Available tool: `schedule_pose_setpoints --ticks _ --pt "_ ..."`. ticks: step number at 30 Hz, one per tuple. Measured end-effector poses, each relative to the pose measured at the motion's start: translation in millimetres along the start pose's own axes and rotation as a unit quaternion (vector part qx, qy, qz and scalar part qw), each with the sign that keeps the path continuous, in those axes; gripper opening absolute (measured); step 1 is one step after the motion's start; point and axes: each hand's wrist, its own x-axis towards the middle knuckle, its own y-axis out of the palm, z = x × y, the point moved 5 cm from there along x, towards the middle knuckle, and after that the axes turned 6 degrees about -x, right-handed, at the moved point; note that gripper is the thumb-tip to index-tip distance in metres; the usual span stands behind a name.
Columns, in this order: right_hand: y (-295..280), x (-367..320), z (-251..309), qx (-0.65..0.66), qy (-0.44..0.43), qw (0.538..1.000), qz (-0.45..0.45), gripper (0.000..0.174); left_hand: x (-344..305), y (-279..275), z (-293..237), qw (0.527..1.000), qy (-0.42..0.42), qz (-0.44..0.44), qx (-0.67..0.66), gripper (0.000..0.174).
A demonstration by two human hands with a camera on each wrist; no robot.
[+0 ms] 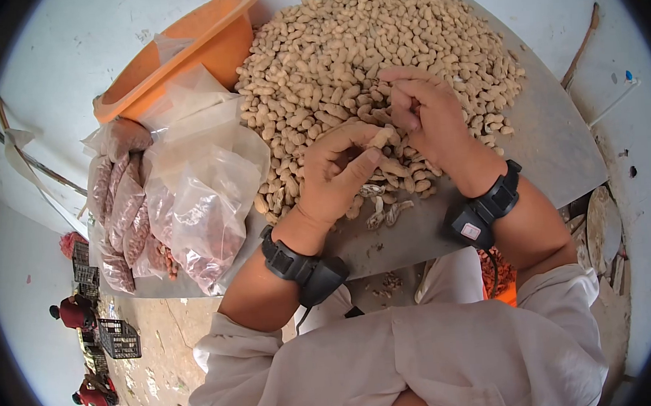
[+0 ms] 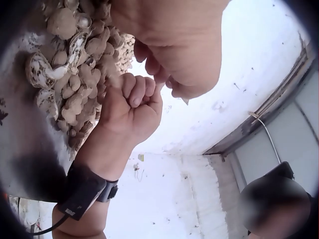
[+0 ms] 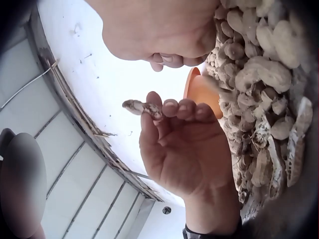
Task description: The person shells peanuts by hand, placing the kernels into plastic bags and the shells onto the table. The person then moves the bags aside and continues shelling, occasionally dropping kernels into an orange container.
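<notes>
Between thumb and fingers my left hand (image 1: 342,164) pinches a peanut (image 1: 383,138) above the near edge of a peanut heap (image 1: 374,33). In the right wrist view that peanut (image 3: 141,107) looks split, with a pale inside showing. My right hand (image 1: 434,112) hovers over the heap, just beyond the left one. Its fingers are curled in towards the palm in the left wrist view, with nothing showing between them; the inside of the palm is hidden. Split empty shells (image 1: 386,208) lie on the table below the hands.
The heap sits on a grey metal table (image 1: 548,142). Filled plastic bags of reddish kernels (image 1: 126,209) lie to the left, by clear bags (image 1: 206,226). Behind them an orange basin (image 1: 179,55) leans on the wall. Black crates (image 1: 118,338) and people (image 1: 76,312) are at far left.
</notes>
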Motion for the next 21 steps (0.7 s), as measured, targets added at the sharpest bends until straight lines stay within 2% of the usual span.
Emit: schedule_pose_setpoints --ticks 1,4,8,9,10,11,14,17,20,21 --pt "-4.4 2.8 0.6 0.003 -0.003 1.0 -0.007 0.025 -0.7 2.5 0.1 1.0 -0.014 0.02 -0.019 0.019" --pt "-8.1 6.3 5.3 0.002 -0.009 1.0 -0.029 0.023 3.8 -2.3 -1.9 0.986 0.024 0.083 0.144 0.013" --pt "-15.5 11.3 7.7 -0.051 -0.034 0.998 -0.024 0.022 5.6 -3.6 1.6 0.969 0.032 0.004 0.246 0.01" --pt "-15.4 12.6 11.9 -0.191 -0.079 0.978 -0.029 0.021 6.3 -4.5 4.3 0.96 0.041 -0.012 0.276 0.01" --pt "-13.7 13.3 15.9 -0.327 -0.122 0.936 -0.033 0.021 6.4 -6.3 6.0 0.951 0.05 -0.027 0.305 0.01" --pt "-10.8 12.6 18.9 -0.457 -0.163 0.874 -0.036 0.021 6.3 -9.7 8.7 0.953 0.043 -0.044 0.298 0.011" --pt "0.4 8.4 14.6 -0.674 -0.245 0.696 0.036 0.021 7.0 -16.4 12.3 0.955 0.028 -0.087 0.281 0.013" --pt "8.7 4.6 8.1 -0.789 -0.132 0.598 0.051 0.019 7.2 -15.0 9.0 0.95 0.039 -0.099 0.294 0.015" --pt "12.3 5.0 -0.6 -0.823 -0.106 0.55 0.093 0.02 7.7 -10.8 5.3 0.936 0.075 -0.078 0.334 0.017" --pt "13.0 5.2 -0.7 -0.824 -0.105 0.549 0.095 0.021 7.4 -11.4 7.6 0.933 0.085 -0.077 0.342 0.019"
